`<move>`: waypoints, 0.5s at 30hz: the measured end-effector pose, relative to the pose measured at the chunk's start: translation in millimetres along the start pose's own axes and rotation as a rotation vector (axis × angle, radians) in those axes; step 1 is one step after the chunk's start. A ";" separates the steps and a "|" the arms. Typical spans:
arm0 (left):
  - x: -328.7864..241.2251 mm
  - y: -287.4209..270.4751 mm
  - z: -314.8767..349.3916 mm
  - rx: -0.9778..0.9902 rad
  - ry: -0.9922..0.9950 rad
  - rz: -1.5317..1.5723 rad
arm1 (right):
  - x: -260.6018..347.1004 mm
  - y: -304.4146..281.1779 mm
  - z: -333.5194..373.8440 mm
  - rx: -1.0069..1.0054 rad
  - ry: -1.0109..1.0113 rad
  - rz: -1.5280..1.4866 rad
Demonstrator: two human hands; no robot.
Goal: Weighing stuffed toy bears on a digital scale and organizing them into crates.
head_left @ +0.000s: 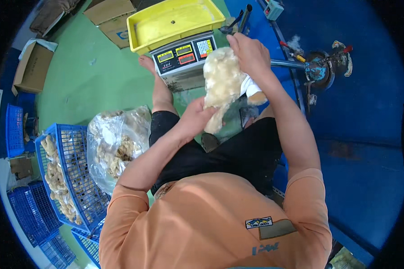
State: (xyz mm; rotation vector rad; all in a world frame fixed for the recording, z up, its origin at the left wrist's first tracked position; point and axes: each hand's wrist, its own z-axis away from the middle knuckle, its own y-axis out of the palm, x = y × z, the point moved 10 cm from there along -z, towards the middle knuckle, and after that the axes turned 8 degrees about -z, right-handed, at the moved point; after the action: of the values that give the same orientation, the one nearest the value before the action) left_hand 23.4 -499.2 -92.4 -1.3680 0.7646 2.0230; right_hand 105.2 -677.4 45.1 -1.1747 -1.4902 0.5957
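Observation:
A cream plush toy [221, 74] hangs between my two hands, over the gap between my knees. White cloth [249, 85] and a tan furry part show along its right side. My left hand [196, 117] is closed round its lower end, by a narrow limb that points down. My right hand [251, 54] pinches its upper right edge, with the fingertips partly hidden behind the hand. Just behind the toy stands a weighing scale [184, 56] with a keypad and small displays. A metal tube [287, 64] ends close to my right wrist.
A yellow tray [137, 40] sits on the scale. At left, a blue crate [74, 148] holds plush pieces, beside a clear bag [116, 143] of more. Cardboard boxes [33, 67] and stacked blue crates [31, 208] stand farther left. A blue machine [359, 116] fills the right side.

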 end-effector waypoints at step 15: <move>-95.0 -26.1 -33.7 -0.437 0.549 -0.433 | -46.7 -62.4 77.0 -0.442 0.039 -0.611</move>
State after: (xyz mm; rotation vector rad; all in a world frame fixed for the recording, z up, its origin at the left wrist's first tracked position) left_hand 92.5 -519.7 -17.2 -2.1718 0.1924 1.5283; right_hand 7.6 -725.9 56.6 -0.9618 -1.8867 -0.1808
